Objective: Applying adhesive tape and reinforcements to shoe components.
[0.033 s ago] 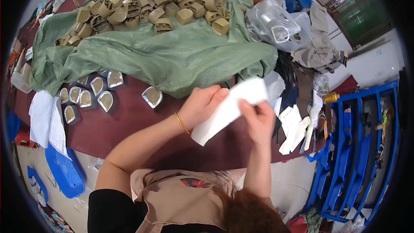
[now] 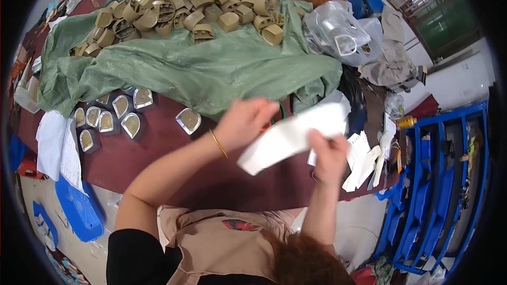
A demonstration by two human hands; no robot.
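A blank white strip of paper-like sheet [image 2: 290, 134] slants above the front of the table, its lower end towards me. My right hand [image 2: 330, 155] is closed on its right part, thumb on top and fingers behind. Left of the sheet's upper edge is my left hand [image 2: 245, 121], apart from it, a gold bangle [image 2: 218, 143] on the wrist. Its bent fingers are blurred, so their grip is unclear. A small orange-red thing [image 2: 268, 126] shows by those fingertips. Several D-shaped pieces with silver rims [image 2: 131, 125] stand to the left; a single one [image 2: 188, 121] sits closer to my left hand.
Many tan curved parts [image 2: 203, 13] are heaped on a green woven sack [image 2: 174, 71] across the table's far side. Loose white strips [image 2: 359, 161] and a clear plastic bag [image 2: 343, 29] lie to the right. A blue rack [image 2: 443, 179] stands beyond the table's right edge.
The white sheet has shifted right with my right hand. My left hand, earlier at the sheet's upper edge, is now separated from it and slightly higher.
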